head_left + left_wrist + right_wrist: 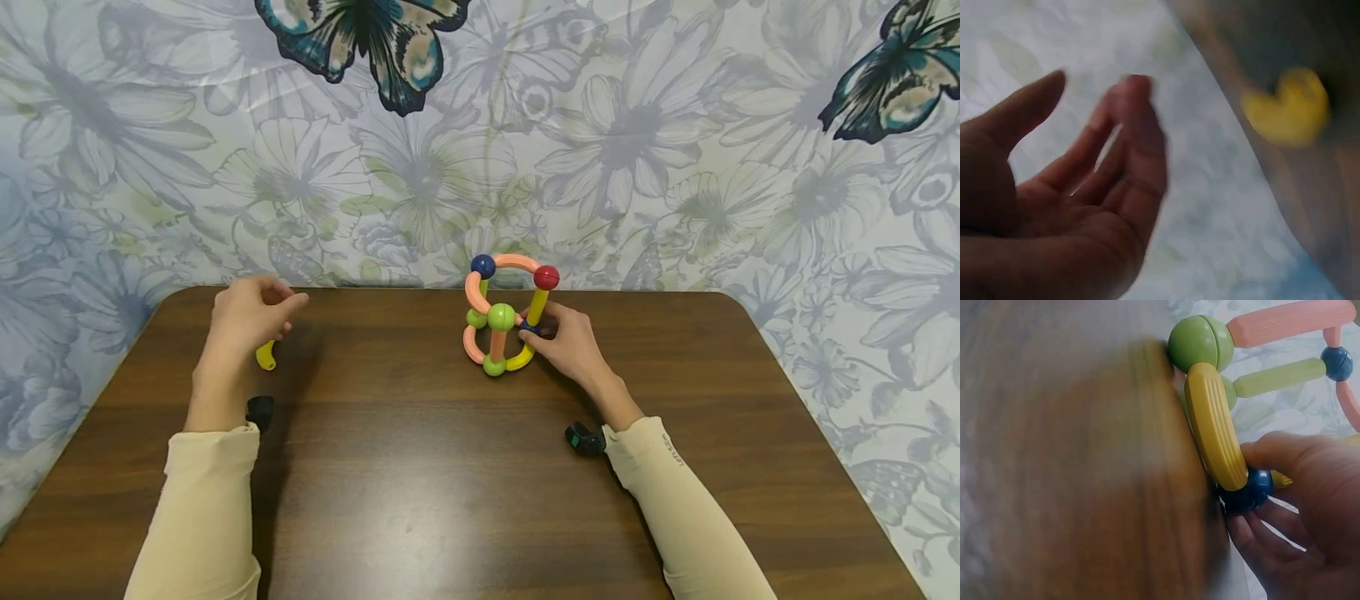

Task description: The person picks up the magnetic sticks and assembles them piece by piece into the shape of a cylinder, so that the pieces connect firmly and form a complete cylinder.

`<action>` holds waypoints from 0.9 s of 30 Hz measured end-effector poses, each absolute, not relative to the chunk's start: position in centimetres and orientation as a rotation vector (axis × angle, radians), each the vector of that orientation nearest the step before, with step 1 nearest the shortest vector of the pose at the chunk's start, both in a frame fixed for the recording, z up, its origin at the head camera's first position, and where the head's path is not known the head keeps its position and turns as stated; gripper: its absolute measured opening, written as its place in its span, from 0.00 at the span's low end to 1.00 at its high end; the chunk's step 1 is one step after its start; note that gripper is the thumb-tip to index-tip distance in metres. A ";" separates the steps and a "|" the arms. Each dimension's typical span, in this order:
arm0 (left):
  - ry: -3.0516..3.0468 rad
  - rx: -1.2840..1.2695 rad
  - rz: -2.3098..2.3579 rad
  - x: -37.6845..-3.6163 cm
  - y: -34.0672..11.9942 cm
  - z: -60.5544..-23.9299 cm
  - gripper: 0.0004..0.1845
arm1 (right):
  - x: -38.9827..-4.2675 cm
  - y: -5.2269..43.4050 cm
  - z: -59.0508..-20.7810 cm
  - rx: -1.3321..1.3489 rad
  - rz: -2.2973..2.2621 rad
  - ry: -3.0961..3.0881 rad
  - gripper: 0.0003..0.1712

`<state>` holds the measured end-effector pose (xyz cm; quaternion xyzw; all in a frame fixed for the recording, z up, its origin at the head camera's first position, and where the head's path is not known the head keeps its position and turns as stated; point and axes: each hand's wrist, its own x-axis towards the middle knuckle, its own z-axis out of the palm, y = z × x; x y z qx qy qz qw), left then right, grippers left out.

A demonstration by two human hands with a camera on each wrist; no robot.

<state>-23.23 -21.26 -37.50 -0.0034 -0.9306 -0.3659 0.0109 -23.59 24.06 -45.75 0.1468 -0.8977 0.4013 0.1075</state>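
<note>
Toward the back of the table stands a frame built of coloured balls and rods, like a magnetic stick-and-ball toy. A red ball (pixel 547 277), a blue ball (pixel 483 266) and a pink curved rod (pixel 516 261) form its top. My right hand (pixel 573 343) pinches a low blue ball (pixel 1252 491) at its right corner, thumb beside a yellow curved rod (pixel 1213 425). Off to the left, my left hand (pixel 243 321) is above the table, fingers loosely bent and nothing between them. A loose yellow curved piece (pixel 266 356) lies beside it, blurred in the left wrist view.
The brown wooden table (pixel 420 475) has rounded far corners. Its back edge meets a flower-patterned backdrop (pixel 630 150) with butterflies. Dark wrist cameras show at both cuffs of the cream sleeves.
</note>
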 end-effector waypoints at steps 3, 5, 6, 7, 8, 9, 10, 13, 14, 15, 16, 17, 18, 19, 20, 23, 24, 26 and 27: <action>-3.013 0.045 -0.950 -23.0 -23.5 -37.9 0.25 | -23.5 24.0 -45.6 0.401 1.145 -2.658 0.19; -3.067 0.074 -0.882 -23.0 -24.4 -38.1 0.26 | -23.5 24.0 -45.6 0.372 1.118 -2.670 0.20; -3.088 0.087 -0.862 -23.0 -24.7 -38.2 0.27 | -23.4 24.0 -45.5 0.360 1.107 -2.676 0.20; -3.111 0.105 -0.847 -23.0 -25.0 -38.3 0.28 | -23.4 23.9 -45.4 0.347 1.095 -2.681 0.20; -3.134 0.124 -0.835 -22.9 -25.1 -38.3 0.29 | -23.4 23.9 -45.4 0.338 1.086 -2.683 0.20; -3.157 0.144 -0.827 -22.9 -25.2 -38.4 0.31 | -23.3 23.9 -45.4 0.331 1.077 -2.684 0.20; -3.180 0.160 -0.829 -22.9 -25.3 -38.4 0.31 | -23.3 23.8 -45.4 0.326 1.071 -2.684 0.19; -3.239 0.203 -0.869 -22.8 -25.2 -38.7 0.32 | -23.2 23.8 -45.2 0.330 1.048 -2.691 0.19; -3.253 0.210 -0.879 -22.8 -25.1 -38.8 0.32 | -23.2 23.9 -45.2 0.336 1.043 -2.699 0.19; -3.262 0.208 -0.890 -22.9 -25.1 -38.9 0.31 | -23.2 24.0 -45.1 0.342 1.041 -2.710 0.19; -3.266 0.208 -0.903 -22.9 -25.0 -39.0 0.30 | -23.2 24.1 -45.0 0.353 1.034 -2.724 0.18; -3.269 0.204 -0.913 -23.0 -25.0 -39.2 0.29 | -23.2 24.2 -44.9 0.370 1.030 -2.741 0.18; -3.270 0.199 -0.922 -23.1 -25.0 -39.3 0.28 | -23.2 24.3 -44.7 0.386 1.033 -2.759 0.17; -3.272 0.190 -0.930 -23.2 -25.0 -39.3 0.27 | -23.2 24.5 -44.5 0.406 1.038 -2.776 0.16; -3.274 0.180 -0.940 -23.3 -25.0 -39.4 0.25 | -23.2 24.7 -44.4 0.427 1.043 -2.795 0.15; -3.279 0.147 -0.971 -23.5 -24.9 -39.6 0.21 | -23.3 25.4 -44.0 0.502 1.070 -2.843 0.13; -3.280 0.141 -0.980 -23.6 -24.9 -39.6 0.20 | -23.3 25.7 -43.9 0.527 1.080 -2.855 0.13; -3.280 0.132 -0.993 -23.6 -24.9 -39.6 0.19 | -23.4 26.2 -43.8 0.579 1.095 -2.873 0.14; -3.278 0.129 -1.004 -23.6 -24.8 -39.7 0.18 | -23.5 26.4 -43.8 0.598 1.104 -2.878 0.14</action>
